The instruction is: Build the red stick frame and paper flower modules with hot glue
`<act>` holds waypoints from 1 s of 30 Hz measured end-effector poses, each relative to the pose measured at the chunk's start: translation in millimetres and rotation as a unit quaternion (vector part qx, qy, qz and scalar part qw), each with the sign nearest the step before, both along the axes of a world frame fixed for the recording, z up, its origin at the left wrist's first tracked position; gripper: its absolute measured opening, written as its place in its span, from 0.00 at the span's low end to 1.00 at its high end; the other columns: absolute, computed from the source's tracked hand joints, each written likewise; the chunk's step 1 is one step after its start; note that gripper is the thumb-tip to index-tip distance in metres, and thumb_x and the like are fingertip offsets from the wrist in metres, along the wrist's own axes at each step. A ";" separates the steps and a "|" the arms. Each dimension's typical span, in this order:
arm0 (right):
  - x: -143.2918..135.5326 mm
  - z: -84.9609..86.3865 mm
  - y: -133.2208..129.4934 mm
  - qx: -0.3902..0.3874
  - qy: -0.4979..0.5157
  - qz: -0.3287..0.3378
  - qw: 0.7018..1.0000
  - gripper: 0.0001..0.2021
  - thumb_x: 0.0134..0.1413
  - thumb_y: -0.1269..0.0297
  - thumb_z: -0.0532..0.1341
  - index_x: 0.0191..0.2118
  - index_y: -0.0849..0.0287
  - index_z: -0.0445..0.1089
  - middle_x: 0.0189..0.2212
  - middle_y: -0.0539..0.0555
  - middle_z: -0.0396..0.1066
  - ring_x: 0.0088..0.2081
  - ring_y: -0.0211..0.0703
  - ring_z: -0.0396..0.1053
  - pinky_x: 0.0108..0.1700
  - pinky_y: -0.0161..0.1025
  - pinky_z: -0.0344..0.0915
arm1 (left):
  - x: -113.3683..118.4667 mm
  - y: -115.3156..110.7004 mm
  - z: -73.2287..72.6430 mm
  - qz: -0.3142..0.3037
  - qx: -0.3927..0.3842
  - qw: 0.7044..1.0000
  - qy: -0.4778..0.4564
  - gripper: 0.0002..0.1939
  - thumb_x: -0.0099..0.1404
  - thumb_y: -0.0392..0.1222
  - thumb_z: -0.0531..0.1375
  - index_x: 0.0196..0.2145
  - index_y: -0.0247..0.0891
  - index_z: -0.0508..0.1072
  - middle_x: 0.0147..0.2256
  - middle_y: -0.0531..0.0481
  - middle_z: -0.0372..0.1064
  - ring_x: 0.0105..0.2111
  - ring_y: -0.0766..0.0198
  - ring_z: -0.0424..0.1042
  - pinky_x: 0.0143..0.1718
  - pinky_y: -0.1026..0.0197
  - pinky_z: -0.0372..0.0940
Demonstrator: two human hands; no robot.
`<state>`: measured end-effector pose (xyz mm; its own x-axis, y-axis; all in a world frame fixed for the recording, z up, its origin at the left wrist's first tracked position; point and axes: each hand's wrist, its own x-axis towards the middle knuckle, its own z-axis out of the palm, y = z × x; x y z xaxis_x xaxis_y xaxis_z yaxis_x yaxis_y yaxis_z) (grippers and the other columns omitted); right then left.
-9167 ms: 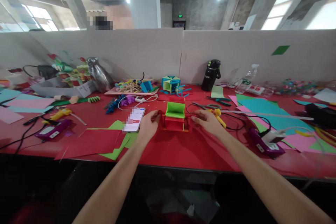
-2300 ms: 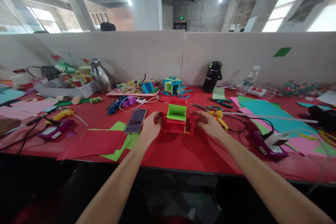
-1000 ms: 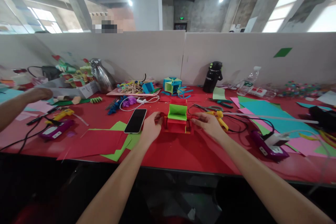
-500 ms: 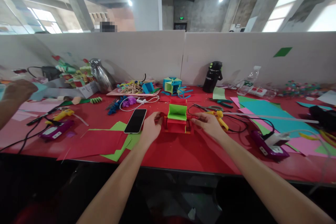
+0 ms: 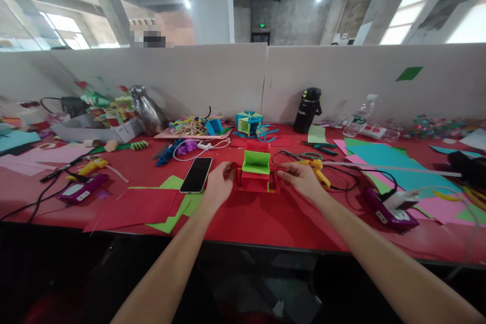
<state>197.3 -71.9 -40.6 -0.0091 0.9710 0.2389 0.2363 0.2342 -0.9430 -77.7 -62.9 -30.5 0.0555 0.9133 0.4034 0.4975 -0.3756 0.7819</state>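
Red-and-green folded-paper model [image 5: 255,167] on red tabletop [image 5: 146,169], between both hands; long axis of base running left to right, hand to hand. Left hand [image 5: 221,181]: fingers partly curled at left end. Right hand [image 5: 301,177]: thumb and forefinger nearly together at right end. Neither clearly nearer. Firm grip or light touch: cannot tell. Smartphone [image 5: 196,175] just beside left hand.

Phone [image 5: 196,175] left of paper model [image 5: 255,168]
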 end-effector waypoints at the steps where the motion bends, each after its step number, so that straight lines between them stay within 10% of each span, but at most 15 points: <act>1: 0.1 0.0 0.0 0.001 -0.003 -0.001 1.000 0.26 0.43 0.45 0.69 0.41 0.63 0.75 0.27 0.53 0.72 0.26 0.40 0.66 0.29 0.39 0.64 | -0.1 0.0 -0.1 0.000 0.001 1.000 -0.001 0.11 0.64 0.36 0.58 0.44 0.37 0.74 0.42 0.42 0.77 0.43 0.56 0.76 0.49 0.53 0.69; 30: -3.1 -4.3 0.0 0.008 -0.005 -0.008 1.000 0.25 0.43 0.47 0.70 0.41 0.63 0.75 0.24 0.52 0.71 0.24 0.38 0.64 0.26 0.36 0.62 | 1.4 -0.8 1.0 0.006 -0.006 1.000 -0.002 0.11 0.64 0.36 0.58 0.44 0.36 0.74 0.42 0.42 0.77 0.43 0.57 0.76 0.49 0.53 0.70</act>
